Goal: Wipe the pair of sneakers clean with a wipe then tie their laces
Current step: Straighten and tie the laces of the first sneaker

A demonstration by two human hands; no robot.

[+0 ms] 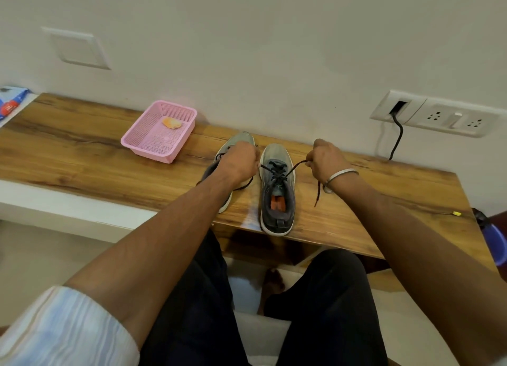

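Observation:
Two grey sneakers stand side by side on the wooden table (82,146), toes toward the wall. The right sneaker (277,201) has an orange insole and dark laces (277,172) crossing over its tongue. My left hand (241,162) pinches one lace end, pulled out to the left. My right hand (326,160) pinches the other end, pulled out to the right, and its loose tail hangs down over the table. The left sneaker (240,139) is mostly hidden under my left hand and forearm. A crumpled orange wipe (171,123) lies in the pink basket (137,143).
The pink basket sits at the back left of the table. A wall socket panel (439,116) with a black cable (397,138) hangs at the right. A blue packet (11,102) lies at far left. A small yellow-tipped object (456,213) rests near the table's right edge.

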